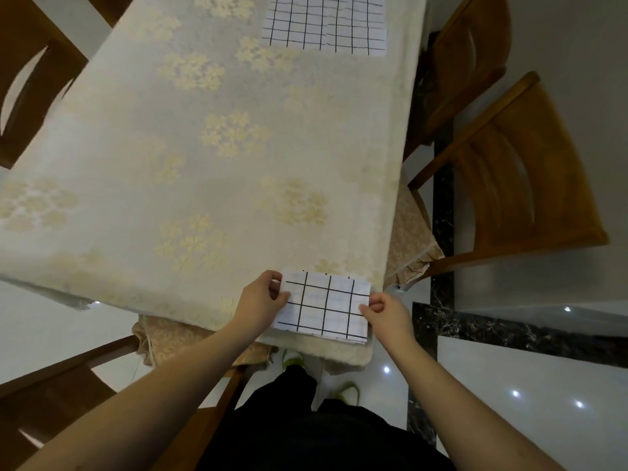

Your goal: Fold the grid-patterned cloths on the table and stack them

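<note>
A small folded white cloth with a black grid [326,305] lies at the near right corner of the table [210,158]. My left hand [263,299] pinches its left edge, and my right hand [385,312] pinches its right edge. At the table's far end lies another grid-patterned cloth [324,23], spread wider and flat, cut off by the top of the view.
The table carries a cream tablecloth with pale yellow flowers. Wooden chairs stand at the right [516,185], far right [472,62], far left [30,83] and near left [68,385]. A glossy white floor with a dark marble strip [441,232] lies to the right.
</note>
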The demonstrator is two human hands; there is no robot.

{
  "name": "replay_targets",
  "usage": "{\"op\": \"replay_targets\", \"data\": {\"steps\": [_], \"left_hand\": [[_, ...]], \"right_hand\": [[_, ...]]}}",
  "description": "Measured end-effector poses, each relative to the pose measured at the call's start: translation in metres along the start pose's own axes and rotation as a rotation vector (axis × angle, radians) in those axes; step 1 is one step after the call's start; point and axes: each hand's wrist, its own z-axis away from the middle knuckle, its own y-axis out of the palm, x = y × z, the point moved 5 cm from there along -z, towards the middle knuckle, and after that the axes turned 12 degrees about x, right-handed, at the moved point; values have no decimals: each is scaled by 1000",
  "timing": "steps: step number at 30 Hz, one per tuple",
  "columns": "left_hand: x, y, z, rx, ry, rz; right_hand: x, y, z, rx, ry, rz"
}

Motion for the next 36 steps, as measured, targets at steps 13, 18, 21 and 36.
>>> {"op": "replay_targets", "data": {"steps": [13, 18, 21, 36], "left_hand": [[-20, 35, 13, -161, 653, -717], [-6, 61, 1, 60, 625, -883], [3, 64, -1, 131, 573, -886], [28, 17, -1, 137, 340, -918]], "right_hand": [[30, 19, 15, -289, -367, 549], [30, 65, -2, -154, -396, 844], [17, 73, -6, -105, -316, 895], [12, 41, -4, -3, -285, 899]]}}
